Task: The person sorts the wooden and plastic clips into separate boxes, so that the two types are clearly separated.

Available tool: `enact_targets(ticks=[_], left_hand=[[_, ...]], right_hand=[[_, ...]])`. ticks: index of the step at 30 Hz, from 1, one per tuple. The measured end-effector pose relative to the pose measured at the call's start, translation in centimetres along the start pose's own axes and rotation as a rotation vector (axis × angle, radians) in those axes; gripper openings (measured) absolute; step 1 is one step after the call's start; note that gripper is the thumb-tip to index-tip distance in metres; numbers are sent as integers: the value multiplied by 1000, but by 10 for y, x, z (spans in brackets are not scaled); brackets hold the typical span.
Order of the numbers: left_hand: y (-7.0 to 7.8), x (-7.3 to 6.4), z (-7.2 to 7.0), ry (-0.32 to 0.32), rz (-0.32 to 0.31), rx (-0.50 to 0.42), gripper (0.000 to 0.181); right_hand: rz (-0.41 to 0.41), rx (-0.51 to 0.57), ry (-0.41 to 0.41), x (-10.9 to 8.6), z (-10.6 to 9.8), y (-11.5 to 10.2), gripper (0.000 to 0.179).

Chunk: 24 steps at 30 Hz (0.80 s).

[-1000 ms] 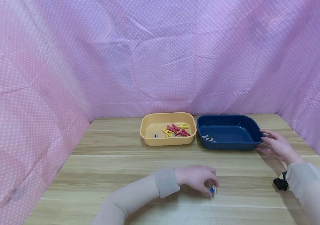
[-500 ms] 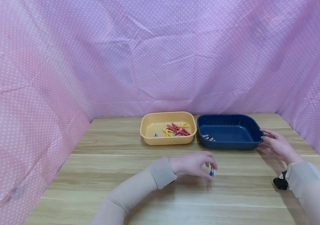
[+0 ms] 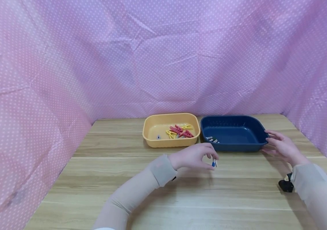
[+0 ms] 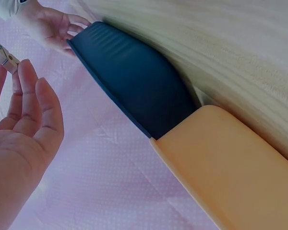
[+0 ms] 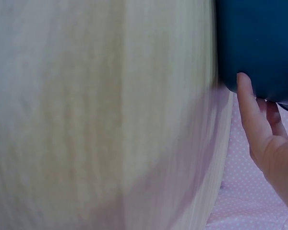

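Observation:
My left hand (image 3: 195, 156) is above the table in front of the two bins, pinching a small wooden clothespin (image 4: 7, 60) with a blue piece on it between thumb and fingertips. At the right end of the dark blue bin (image 3: 233, 147), my right hand (image 3: 284, 148) touches the outside with fairly straight fingers; the thumb lies along its wall in the right wrist view. Several small whitish pieces (image 3: 212, 139), with something dark green among them, lie in that bin's near left corner.
Left of the blue bin and close against it stands a yellow bin (image 3: 172, 143), holding red clothespins (image 3: 187, 134), yellow clothespins (image 3: 171, 134) and a small greyish piece (image 3: 158, 137). A pink dotted cloth (image 3: 163, 64) hangs behind the wooden table (image 3: 100, 179).
My left hand has moved away from me over the table, toward the bins, carrying the clothespin. My right hand stays at the blue bin's end.

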<state>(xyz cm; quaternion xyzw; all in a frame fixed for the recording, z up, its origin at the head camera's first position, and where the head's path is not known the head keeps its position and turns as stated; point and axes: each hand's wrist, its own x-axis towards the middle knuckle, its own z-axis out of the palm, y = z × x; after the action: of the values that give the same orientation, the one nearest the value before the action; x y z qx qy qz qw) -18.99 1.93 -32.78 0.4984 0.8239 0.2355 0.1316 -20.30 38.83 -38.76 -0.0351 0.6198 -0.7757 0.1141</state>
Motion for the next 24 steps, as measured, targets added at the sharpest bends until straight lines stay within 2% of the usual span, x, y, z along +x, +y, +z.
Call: enact_targets(ticks=[6, 10, 16, 21, 24], left_hand=[[-1, 4, -3, 47, 2, 29, 33], [0, 6, -6, 81, -34, 9, 31], [0, 11, -11, 164, -76, -7, 30], [-5, 18, -15, 218, -115, -16, 33], [-9, 24, -17, 234, -141, -52, 33]], right_hand=[[-10, 6, 5, 0, -2, 3, 35], [2, -23, 19, 0, -3, 3, 30], [1, -7, 17, 0, -1, 1, 35], [-7, 20, -1, 0, 0, 1, 38], [-8, 33, 0, -1, 0, 1, 39]])
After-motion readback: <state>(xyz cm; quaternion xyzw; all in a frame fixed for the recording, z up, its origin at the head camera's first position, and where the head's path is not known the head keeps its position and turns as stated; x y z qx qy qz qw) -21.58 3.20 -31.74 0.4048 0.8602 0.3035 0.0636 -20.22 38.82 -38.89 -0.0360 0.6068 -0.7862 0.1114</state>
